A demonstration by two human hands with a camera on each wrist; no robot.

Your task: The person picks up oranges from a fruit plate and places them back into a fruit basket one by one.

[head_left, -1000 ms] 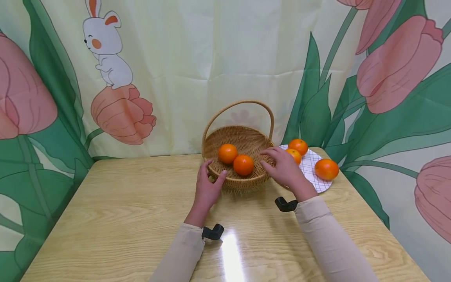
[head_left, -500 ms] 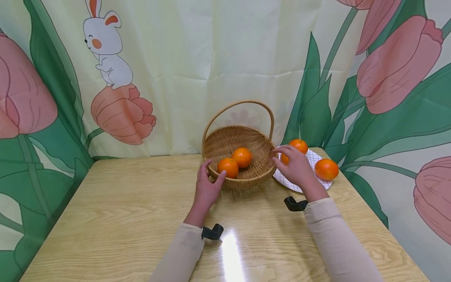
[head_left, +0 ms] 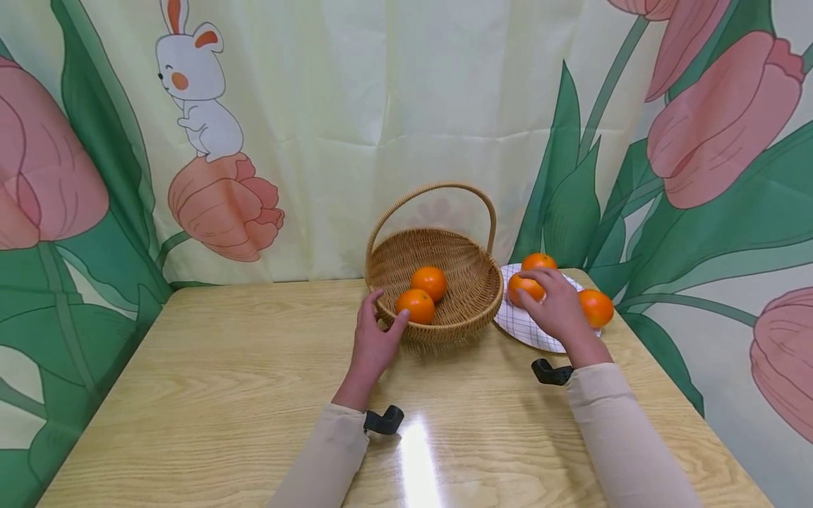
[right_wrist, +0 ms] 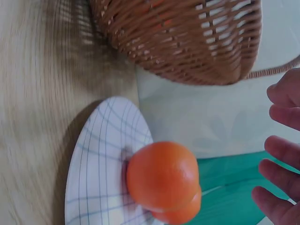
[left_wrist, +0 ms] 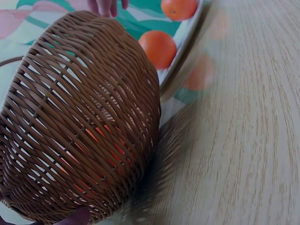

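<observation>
A wicker basket [head_left: 473, 303] with a tall arched handle stands at the table's back. Two oranges, a front orange [head_left: 416, 306] and a rear orange [head_left: 429, 283], lie inside it. My left hand [head_left: 375, 342] holds the basket's near-left rim, thumb in front. Over the checked plate [head_left: 524, 324] hovers my right hand [head_left: 559, 307], its fingers loosely bent above the nearest orange [head_left: 522, 288]. In the right wrist view the fingers [right_wrist: 281, 152] are spread, apart from the fruit. A back orange [head_left: 539, 262] and a right-hand orange [head_left: 596, 308], partly covered by the hand, also lie on the plate.
The wooden table [head_left: 222, 395] stretches to the left and front. Behind it hangs a curtain [head_left: 330, 141] printed with tulips and a rabbit. The plate sits close to the table's right edge, just beside the basket.
My right hand has moved right, from over the basket's rim to over the plate. The two oranges in the basket have rolled and shifted places. My left hand stays at the rim.
</observation>
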